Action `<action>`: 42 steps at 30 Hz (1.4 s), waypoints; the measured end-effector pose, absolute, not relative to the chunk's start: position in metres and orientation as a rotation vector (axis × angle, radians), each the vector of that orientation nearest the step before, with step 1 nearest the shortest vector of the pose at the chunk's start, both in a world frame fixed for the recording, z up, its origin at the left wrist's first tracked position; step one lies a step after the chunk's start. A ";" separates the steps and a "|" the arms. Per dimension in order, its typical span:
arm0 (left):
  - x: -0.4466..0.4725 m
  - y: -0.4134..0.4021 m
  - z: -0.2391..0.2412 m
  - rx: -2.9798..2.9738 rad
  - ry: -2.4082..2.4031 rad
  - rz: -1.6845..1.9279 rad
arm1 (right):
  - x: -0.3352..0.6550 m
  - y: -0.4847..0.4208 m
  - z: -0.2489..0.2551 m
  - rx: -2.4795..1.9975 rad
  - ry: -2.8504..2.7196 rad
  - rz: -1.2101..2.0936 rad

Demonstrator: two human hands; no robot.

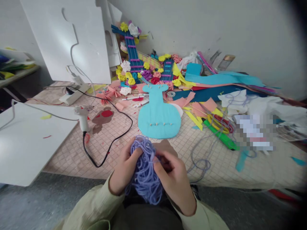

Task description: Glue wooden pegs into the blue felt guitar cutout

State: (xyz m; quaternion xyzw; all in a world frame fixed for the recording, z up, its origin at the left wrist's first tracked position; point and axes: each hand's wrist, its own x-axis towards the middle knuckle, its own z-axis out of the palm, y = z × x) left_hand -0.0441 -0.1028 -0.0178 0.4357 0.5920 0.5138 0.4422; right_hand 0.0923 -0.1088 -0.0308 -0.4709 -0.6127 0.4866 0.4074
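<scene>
A loose, tangled bundle of purple yarn [146, 169] hangs over the table's front edge, between my two hands. My left hand [126, 163] is closed around its left side, thumb lying on top of the strands. On the other side, my right hand [174, 175] pinches strands between thumb and curled fingers, some of which are hidden. Just beyond the yarn lies a light-blue guitar-shaped cutout [159, 111], flat on the table, with small pegs in a row near its bottom and more at its head. Loose purple strands [201, 163] trail over the table to the right.
A white glue gun [83, 118] stands at left with its black cord looping across the tablecloth. Further left are a power strip [74, 94] and a white board [28, 137]. A green utility knife [222, 135] lies right, before crepe paper strips [216, 78]. Decorated paper guitars [134, 54] lean behind.
</scene>
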 end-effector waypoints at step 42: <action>-0.063 -0.101 -0.033 0.851 1.132 1.326 | 0.098 -0.091 -0.032 -1.374 -1.661 1.084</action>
